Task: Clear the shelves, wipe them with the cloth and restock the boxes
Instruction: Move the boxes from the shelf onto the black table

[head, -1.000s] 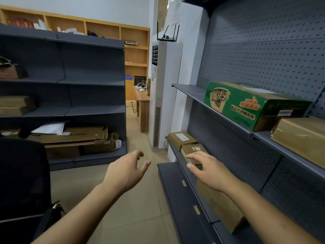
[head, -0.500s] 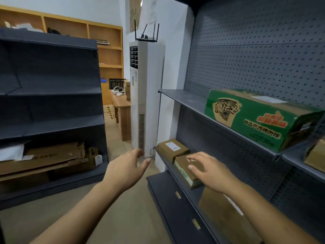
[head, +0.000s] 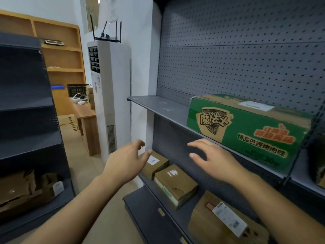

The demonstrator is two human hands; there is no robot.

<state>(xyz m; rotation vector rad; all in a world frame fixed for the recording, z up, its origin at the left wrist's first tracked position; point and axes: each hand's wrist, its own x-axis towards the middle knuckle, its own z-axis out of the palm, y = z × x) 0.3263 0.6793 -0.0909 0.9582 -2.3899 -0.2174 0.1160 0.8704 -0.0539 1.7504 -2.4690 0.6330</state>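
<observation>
Shelves [head: 177, 112] are stocked: a green box [head: 246, 131] is laid lengthwise along the upper shelf [head: 158, 106], three brown boxes [head: 175, 184] along the lower shelf [head: 197, 199]. Both the left hand [head: 126, 161] and the right hand [head: 216, 162] are held spread and empty.

Right-hand unit, upper shelf [head: 158, 104]: grey metal, carrying one green carton [head: 246, 131] with printed lettering, standing near the perforated back panel.

Middle shelf [head: 181, 217]: three brown boxes in a row, each with a white label. The far box [head: 154, 163] and middle box [head: 175, 184] sit just beside each other. The near box [head: 225, 221] is the largest. Small tags are fixed along the front edge.

Base shelf [head: 144, 213]: dark, projecting forward onto the beige floor [head: 109, 217].

Left-hand unit [head: 26, 148]: the bottom shelf holds flattened cardboard [head: 22, 189], blurred, so the number of pieces is uncertain.

Rear table [head: 84, 111]: wooden, carrying small white items.
</observation>
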